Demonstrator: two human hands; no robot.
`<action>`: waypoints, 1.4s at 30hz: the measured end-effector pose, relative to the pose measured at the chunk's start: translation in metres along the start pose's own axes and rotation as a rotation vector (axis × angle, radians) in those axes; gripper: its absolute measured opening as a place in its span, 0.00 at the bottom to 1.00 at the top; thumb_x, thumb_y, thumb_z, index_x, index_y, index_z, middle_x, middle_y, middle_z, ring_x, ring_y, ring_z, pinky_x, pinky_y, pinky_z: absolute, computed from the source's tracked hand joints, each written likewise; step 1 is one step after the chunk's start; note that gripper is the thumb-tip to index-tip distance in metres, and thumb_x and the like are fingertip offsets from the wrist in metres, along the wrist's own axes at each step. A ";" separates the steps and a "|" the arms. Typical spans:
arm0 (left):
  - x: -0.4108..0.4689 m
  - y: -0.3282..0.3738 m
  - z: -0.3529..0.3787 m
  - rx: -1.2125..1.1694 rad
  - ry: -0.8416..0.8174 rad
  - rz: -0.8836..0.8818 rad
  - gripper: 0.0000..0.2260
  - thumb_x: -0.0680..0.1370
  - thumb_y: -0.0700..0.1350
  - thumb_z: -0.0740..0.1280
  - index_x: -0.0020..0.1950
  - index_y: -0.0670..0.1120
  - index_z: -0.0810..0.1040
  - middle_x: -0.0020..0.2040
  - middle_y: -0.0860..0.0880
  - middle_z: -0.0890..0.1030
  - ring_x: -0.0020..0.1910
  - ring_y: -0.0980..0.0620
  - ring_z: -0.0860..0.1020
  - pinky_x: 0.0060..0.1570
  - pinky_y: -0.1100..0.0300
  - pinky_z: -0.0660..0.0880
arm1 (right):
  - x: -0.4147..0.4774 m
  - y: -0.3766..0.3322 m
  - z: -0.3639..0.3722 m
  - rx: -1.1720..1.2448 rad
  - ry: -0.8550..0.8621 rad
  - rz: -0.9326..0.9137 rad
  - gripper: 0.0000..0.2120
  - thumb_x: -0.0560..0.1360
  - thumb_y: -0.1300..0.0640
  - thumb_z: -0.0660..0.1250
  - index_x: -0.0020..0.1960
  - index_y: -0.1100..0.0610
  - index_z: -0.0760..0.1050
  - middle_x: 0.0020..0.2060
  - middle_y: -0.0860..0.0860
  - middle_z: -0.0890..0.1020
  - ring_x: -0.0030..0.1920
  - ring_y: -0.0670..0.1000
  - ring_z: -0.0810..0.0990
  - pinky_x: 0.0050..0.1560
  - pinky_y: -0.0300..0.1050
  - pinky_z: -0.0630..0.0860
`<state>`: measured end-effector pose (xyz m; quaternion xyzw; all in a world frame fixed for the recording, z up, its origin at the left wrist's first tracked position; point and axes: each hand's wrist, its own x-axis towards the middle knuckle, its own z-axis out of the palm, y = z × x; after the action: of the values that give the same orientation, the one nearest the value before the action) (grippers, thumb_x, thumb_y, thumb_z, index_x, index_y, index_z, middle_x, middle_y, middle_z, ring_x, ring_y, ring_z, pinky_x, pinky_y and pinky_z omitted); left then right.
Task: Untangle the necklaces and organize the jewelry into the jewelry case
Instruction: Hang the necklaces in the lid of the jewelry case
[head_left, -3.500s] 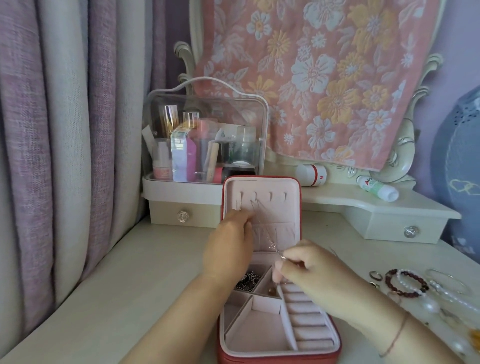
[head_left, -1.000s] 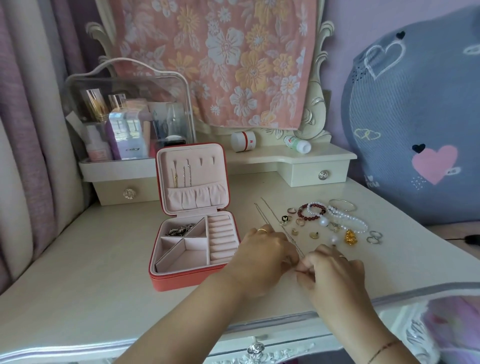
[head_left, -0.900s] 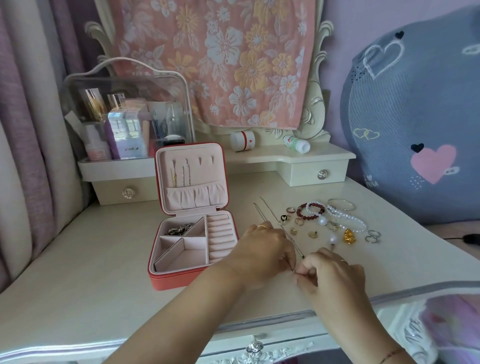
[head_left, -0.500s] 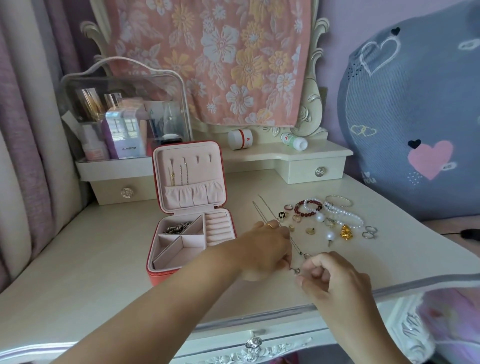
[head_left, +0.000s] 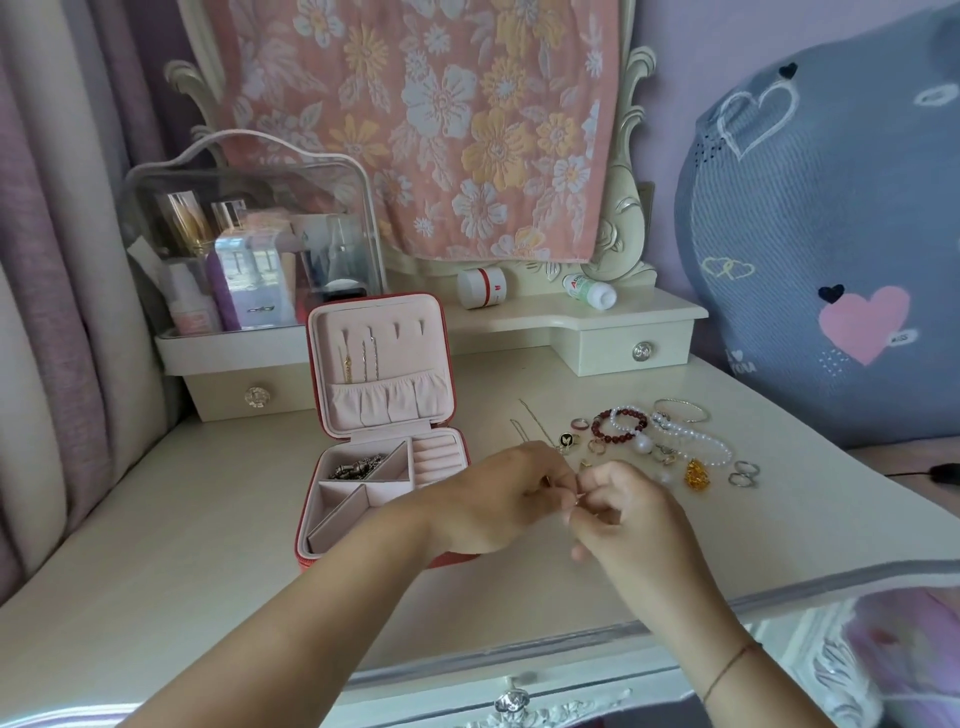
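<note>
Two pinches on one chain just right of case, left hand and right hand fingertip-close, likely for teasing a knot apart.

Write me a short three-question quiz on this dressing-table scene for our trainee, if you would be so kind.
1. Multiple choice: in the red jewelry case, where does the heap of silver chain lie? A) the ring rolls B) the back-left compartment C) the front compartment
2. True or false: the dark red bead bracelet lies on the tabletop, outside the case.
3. Short answer: what do the left hand and the right hand pinch between them?
Key: 1 B. 2 True. 3 The thin necklace chain, which trails away over the tabletop.
</note>
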<state>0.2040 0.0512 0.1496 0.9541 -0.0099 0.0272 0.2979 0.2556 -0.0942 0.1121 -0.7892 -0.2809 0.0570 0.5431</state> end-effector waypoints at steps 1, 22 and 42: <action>0.001 -0.001 -0.001 -0.021 0.027 -0.012 0.04 0.81 0.43 0.62 0.48 0.50 0.75 0.45 0.57 0.72 0.42 0.65 0.71 0.43 0.73 0.64 | 0.003 -0.002 -0.001 0.015 -0.004 -0.002 0.03 0.74 0.61 0.68 0.45 0.54 0.76 0.34 0.50 0.83 0.27 0.44 0.80 0.29 0.31 0.70; 0.016 0.009 -0.011 -1.576 0.151 -0.535 0.22 0.83 0.43 0.58 0.35 0.34 0.81 0.33 0.40 0.83 0.29 0.47 0.83 0.32 0.56 0.80 | 0.028 -0.040 -0.018 -0.054 -0.054 -0.106 0.12 0.77 0.60 0.64 0.35 0.60 0.77 0.23 0.53 0.77 0.23 0.46 0.69 0.31 0.41 0.69; 0.012 -0.035 -0.100 -1.378 0.623 -0.361 0.10 0.82 0.40 0.60 0.45 0.40 0.78 0.32 0.46 0.84 0.29 0.53 0.83 0.33 0.64 0.80 | -0.001 -0.025 0.020 -0.314 -0.398 -0.066 0.11 0.80 0.54 0.58 0.42 0.47 0.76 0.42 0.50 0.84 0.30 0.39 0.76 0.40 0.31 0.73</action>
<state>0.2129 0.1372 0.2124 0.4890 0.2150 0.2331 0.8126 0.2372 -0.0718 0.1255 -0.8274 -0.4133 0.1492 0.3497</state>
